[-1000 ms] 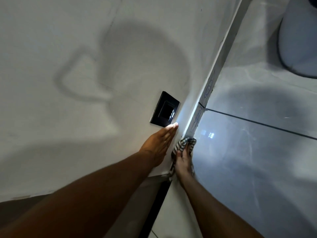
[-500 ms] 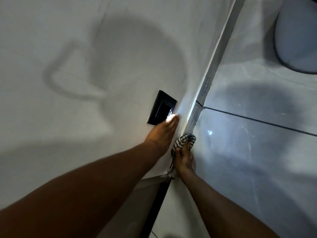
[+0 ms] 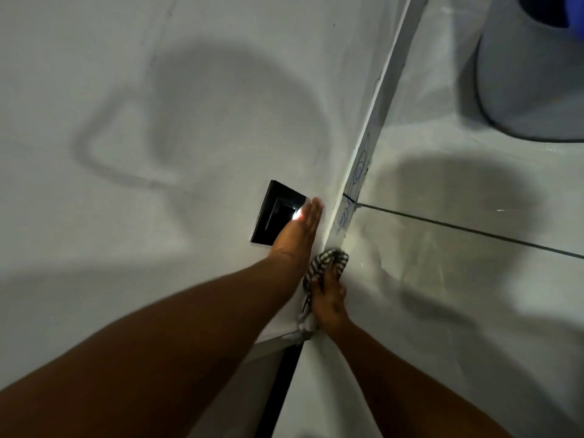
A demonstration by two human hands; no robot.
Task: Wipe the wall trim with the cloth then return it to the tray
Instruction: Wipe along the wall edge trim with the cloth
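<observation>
A black-and-white striped cloth (image 3: 322,263) is pressed against the low white wall trim (image 3: 376,115) that runs along the foot of the wall. My right hand (image 3: 330,294) grips the cloth and holds it on the trim, with a loose end trailing back toward my wrist. My left hand (image 3: 298,229) lies flat on the white wall just left of the trim, fingers together and straight, its tips over the corner of a black wall plate (image 3: 275,213). No tray is in view.
Glossy grey floor tiles (image 3: 458,279) with a dark grout line lie right of the trim. A round white object (image 3: 524,90) stands on the floor at the top right. Blue scribbles mark the trim ahead of the cloth. A dark gap opens below my hands.
Both hands have shifted a little farther along the trim, with the cloth sliding forward. My left hand now overlaps the black wall plate's corner.
</observation>
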